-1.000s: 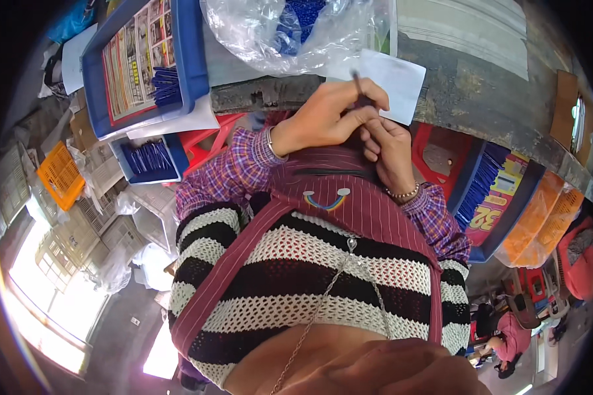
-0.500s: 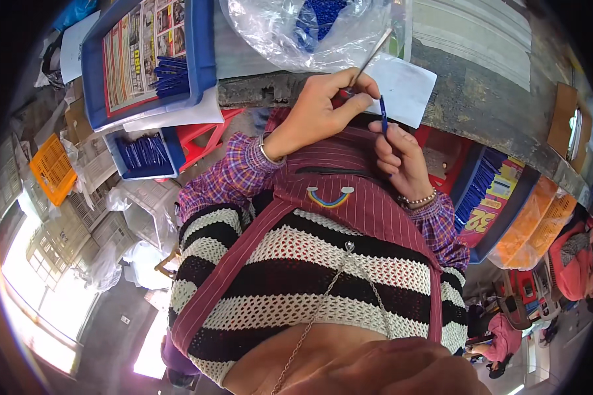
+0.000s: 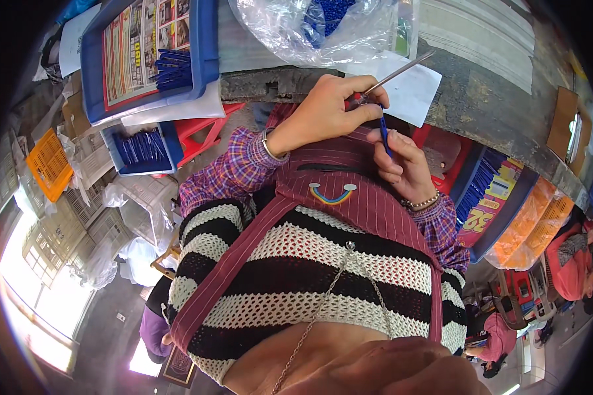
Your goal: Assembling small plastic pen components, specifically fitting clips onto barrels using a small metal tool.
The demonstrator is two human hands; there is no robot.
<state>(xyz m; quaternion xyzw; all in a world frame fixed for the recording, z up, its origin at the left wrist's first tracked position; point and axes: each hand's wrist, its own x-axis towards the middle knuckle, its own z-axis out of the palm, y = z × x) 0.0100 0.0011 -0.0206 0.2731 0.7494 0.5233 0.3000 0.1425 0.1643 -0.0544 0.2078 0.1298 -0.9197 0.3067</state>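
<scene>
My left hand (image 3: pixel 329 110) is closed around a screwdriver (image 3: pixel 402 70) with a red and black handle. Its thin metal shaft slants up to the right, over a white sheet of paper (image 3: pixel 412 92). In my right hand (image 3: pixel 405 161), thumb and fingers pinch a slim blue pen-like piece (image 3: pixel 385 136), held roughly upright. The top end of that piece comes up to the left thumb and fingertips; whether they touch it I cannot tell. Both hands are in front of my maroon striped apron (image 3: pixel 339 155), by the table edge.
A clear plastic bag (image 3: pixel 277 29) with small blue parts lies on the worn table (image 3: pixel 474 99). At left, a blue tray (image 3: pixel 92 79) holds printed paper and slim blue pieces; a smaller blue bin (image 3: pixel 171 148) is below. Another blue tray (image 3: pixel 484 243) is at right. Other people are behind.
The screwdriver has swung from steeply upright to a flatter slant toward the right, showing its red handle. My right hand and the blue piece have shifted slightly downward.
</scene>
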